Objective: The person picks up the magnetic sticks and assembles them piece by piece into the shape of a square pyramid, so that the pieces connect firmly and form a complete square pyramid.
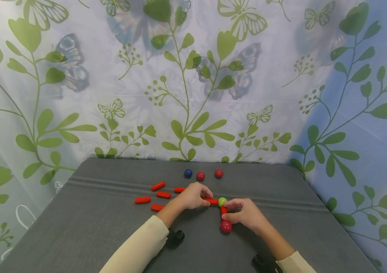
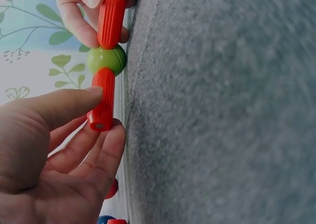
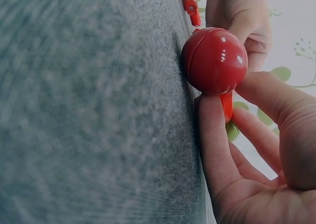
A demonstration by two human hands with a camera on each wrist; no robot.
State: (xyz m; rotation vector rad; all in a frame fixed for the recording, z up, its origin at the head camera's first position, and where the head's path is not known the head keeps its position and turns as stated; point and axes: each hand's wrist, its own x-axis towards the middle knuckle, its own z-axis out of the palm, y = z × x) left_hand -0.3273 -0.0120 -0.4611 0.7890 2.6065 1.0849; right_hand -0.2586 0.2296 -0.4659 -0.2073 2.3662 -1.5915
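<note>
Between thumb and fingers my left hand (image 1: 193, 195) pinches a ribbed red rod (image 2: 104, 98), whose free end shows a small round grey spot. The rod's other end meets a lime-green ball (image 1: 222, 201). My right hand (image 1: 244, 213) pinches a second red rod (image 2: 112, 19), which runs from the green ball towards me. At that rod's near end is a glossy red ball (image 3: 215, 61), low over the table beside my right fingertips. Together the rods and balls form a bent chain, with the green ball at the corner.
Several loose red rods (image 1: 142, 200) lie left of my left hand on the grey table (image 1: 94, 227). Behind the hands sit a blue ball (image 1: 188, 173) and two red balls (image 1: 200, 176). A leaf-patterned curtain (image 1: 193, 94) hangs behind the table.
</note>
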